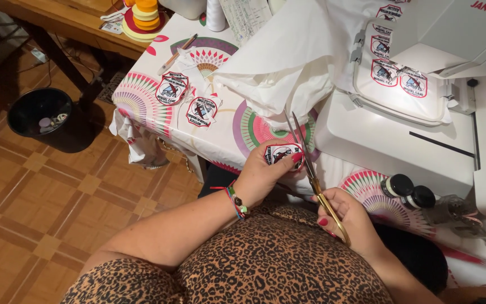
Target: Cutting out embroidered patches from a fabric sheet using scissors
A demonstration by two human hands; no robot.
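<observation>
Left hand (262, 171) is pinched shut on a small shield-shaped embroidered patch (282, 153) at the near tabletop (220, 141) edge, right hand (347, 217) curled closed around gold-handled scissors (310, 174), blades at the patch's right edge. The patch looks light and floppy-ish, so gripping close to the cut line seems smart. Two more cut patches (171, 88) lie far left, about four sit in the embroidery hoop (400, 84), plus two dark-capped bottles (409, 191) on the right.

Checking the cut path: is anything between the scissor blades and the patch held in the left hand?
Nothing visible. The scissors in the right hand have their blades right at the edge of the embroidered patch, which the left hand pinches. The white fabric lies beyond the tips.
</observation>
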